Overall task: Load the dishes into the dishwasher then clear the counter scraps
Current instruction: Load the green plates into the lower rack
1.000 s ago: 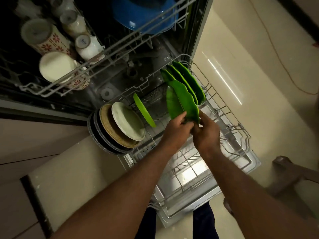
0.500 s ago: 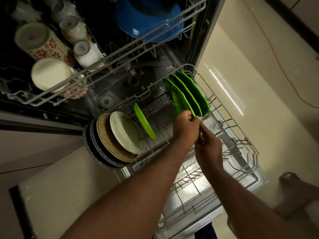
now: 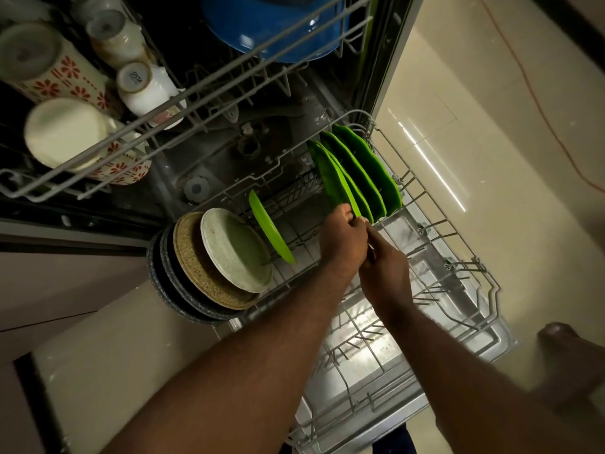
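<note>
Hands meet at the back right part of the lower rack point(image 3: 458, 257), which is pulled out over the open dishwasher door point(image 3: 393, 381). The left hand point(image 3: 343, 239) curls its fingers over the near edge of a leaf-shaped green plate point(image 3: 332, 178), and the right hand point(image 3: 386, 276) pinches the same edge just beside it, the two hands touching. This plate stands on edge among the tines as the nearest of a row; three more green leaf plates point(image 3: 370, 172) stand close behind it, toward the rack's right wall.

Left of the hands a round green plate point(image 3: 270, 231) stands tilted in the same rack. Further left, a pale speckled plate point(image 3: 235, 250), a tan plate point(image 3: 190, 253) and dark plates point(image 3: 163, 273) lean together in a tight row.

The upper rack point(image 3: 196, 90) reaches out above. It carries a blue bowl point(image 3: 271, 34), upturned floral mugs point(image 3: 42, 60) and a white cup point(image 3: 144, 90).

On the right lies the glossy cream floor point(image 3: 491, 93), crossed by an orange cord point(image 3: 537, 103), with a bare foot point(image 3: 566, 345) near the door's corner
</note>
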